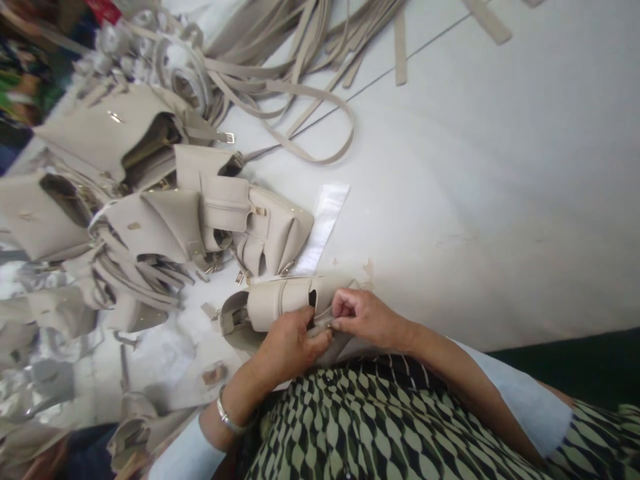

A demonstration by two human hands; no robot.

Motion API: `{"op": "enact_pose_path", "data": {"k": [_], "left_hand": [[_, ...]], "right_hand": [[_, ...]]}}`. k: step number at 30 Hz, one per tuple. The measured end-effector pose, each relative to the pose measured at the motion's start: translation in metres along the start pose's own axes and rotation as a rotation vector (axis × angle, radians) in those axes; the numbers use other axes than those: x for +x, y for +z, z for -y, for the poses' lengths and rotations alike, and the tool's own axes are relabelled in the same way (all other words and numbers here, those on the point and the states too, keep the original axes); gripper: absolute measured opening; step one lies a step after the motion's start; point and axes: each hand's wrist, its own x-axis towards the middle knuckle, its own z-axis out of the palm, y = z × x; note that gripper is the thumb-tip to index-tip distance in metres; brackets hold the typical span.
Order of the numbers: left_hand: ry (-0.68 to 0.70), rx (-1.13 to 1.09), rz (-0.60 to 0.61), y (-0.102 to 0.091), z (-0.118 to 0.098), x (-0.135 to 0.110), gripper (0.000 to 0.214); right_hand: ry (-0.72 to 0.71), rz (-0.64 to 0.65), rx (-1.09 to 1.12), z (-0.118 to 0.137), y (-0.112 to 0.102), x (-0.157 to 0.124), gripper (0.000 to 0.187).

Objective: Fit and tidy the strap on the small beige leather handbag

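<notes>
A beige handbag (267, 303) lies on its side at the table's near edge, against my body. My left hand (293, 343) is closed on the bag near its flap, with the thumb pressed along the edge. On the bag's right part, my right hand (363, 317) pinches at a small spot where a tiny metallic glint shows. What sits between those fingertips is too small to make out. Just beyond lies another beige bag (280, 227) with gold-coloured hardware, touching a strip of white paper (323, 227).
More beige bags (150, 223) are piled on the left of the white table (475, 167). Long beige straps (300, 93) lie in a loose heap at the back, beside pale rolls (183, 73). At far left another person's arm (25, 87) shows, blurred.
</notes>
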Motion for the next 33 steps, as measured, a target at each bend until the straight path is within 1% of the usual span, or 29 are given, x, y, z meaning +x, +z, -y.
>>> {"op": "enact_pose_path", "data": {"k": [2, 4, 6, 8, 10, 13, 14, 16, 18, 19, 20, 22, 24, 26, 28, 30, 33], "left_hand": [[0.040, -0.029, 0.103, -0.013, 0.003, -0.010, 0.024], [0.057, -0.002, 0.165, -0.026, 0.010, -0.024, 0.025], [0.059, 0.053, 0.155, -0.036, 0.017, -0.040, 0.026], [0.086, 0.108, 0.100, -0.039, 0.022, -0.056, 0.026], [0.158, 0.166, 0.040, -0.034, 0.021, -0.070, 0.023], [0.276, 0.245, -0.048, -0.012, 0.009, -0.083, 0.016], [0.300, 0.263, -0.080, -0.003, 0.004, -0.085, 0.014], [0.328, 0.295, -0.144, 0.013, -0.004, -0.086, 0.012], [0.350, 0.332, -0.214, 0.024, -0.007, -0.086, 0.010], [0.360, 0.353, -0.251, 0.028, -0.007, -0.086, 0.009], [0.368, 0.373, -0.288, 0.030, -0.005, -0.086, 0.008], [0.385, 0.402, -0.349, 0.033, 0.000, -0.088, 0.008], [0.422, 0.400, -0.389, 0.036, 0.006, -0.092, 0.011], [0.457, 0.371, -0.421, 0.041, 0.011, -0.095, 0.013], [0.468, 0.324, -0.449, 0.046, 0.015, -0.098, 0.022], [0.460, 0.276, -0.477, 0.049, 0.020, -0.102, 0.034], [0.466, 0.193, -0.516, 0.048, 0.033, -0.111, 0.050]], "right_hand": [[0.010, 0.029, 0.068, -0.002, -0.007, 0.001, 0.012], [0.005, 0.043, 0.069, -0.001, -0.012, 0.000, 0.012], [-0.010, 0.051, 0.007, 0.002, -0.015, -0.002, 0.010], [-0.030, 0.053, -0.079, 0.007, -0.015, -0.007, 0.007], [-0.050, 0.048, -0.150, 0.010, -0.016, -0.014, 0.007], [-0.041, 0.027, -0.240, 0.011, -0.021, -0.025, 0.009], [-0.033, -0.003, -0.281, 0.013, -0.023, -0.028, 0.010], [-0.040, -0.116, -0.375, 0.021, -0.024, -0.036, 0.011], [-0.111, -0.253, -0.451, 0.036, -0.020, -0.046, 0.013], [-0.163, -0.297, -0.454, 0.045, -0.016, -0.052, 0.014], [-0.219, -0.314, -0.434, 0.056, -0.009, -0.059, 0.013], [-0.327, -0.288, -0.349, 0.078, 0.006, -0.070, 0.012], [-0.380, -0.210, -0.333, 0.096, 0.022, -0.074, 0.011], [-0.390, -0.128, -0.482, 0.109, 0.035, -0.067, 0.010], [-0.392, -0.044, -0.711, 0.115, 0.045, -0.051, 0.010], [-0.420, 0.025, -0.922, 0.117, 0.053, -0.029, 0.012], [-0.474, 0.140, -1.137, 0.114, 0.067, 0.005, 0.026]]}}
